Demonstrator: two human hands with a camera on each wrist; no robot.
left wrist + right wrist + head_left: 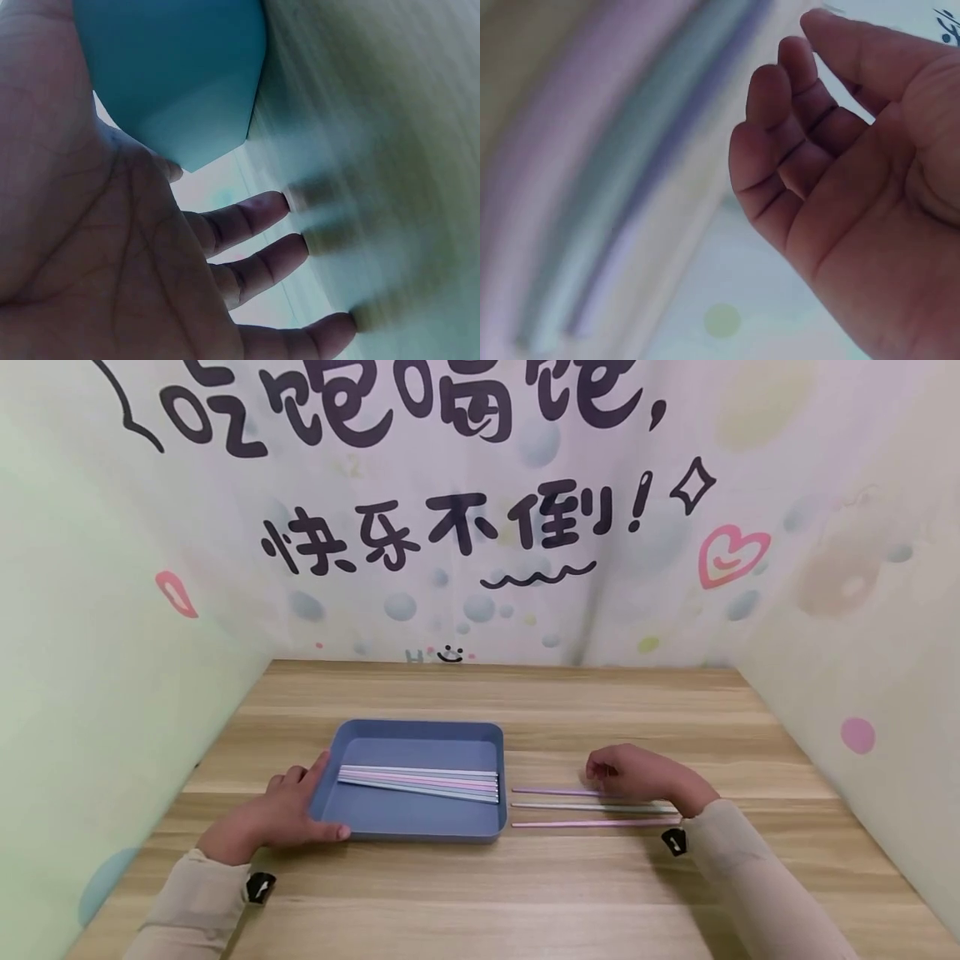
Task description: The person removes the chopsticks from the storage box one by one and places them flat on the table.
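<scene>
Three slim sticks [577,807] on the tabletop [480,902], just past the tray's three o'clock! Light and stiff, I'd judge, smooth enough to roll; a mid-length pinch should balance best (the ends would tip). Right hand [633,770] at their two o'clock, fingers loosely curled, gap narrow, nothing held! Over to the blue tray [420,822], a matching bundle [420,779] inside, and at nine o'clock the left hand [281,814], spread wide, rests against its wall!
</scene>
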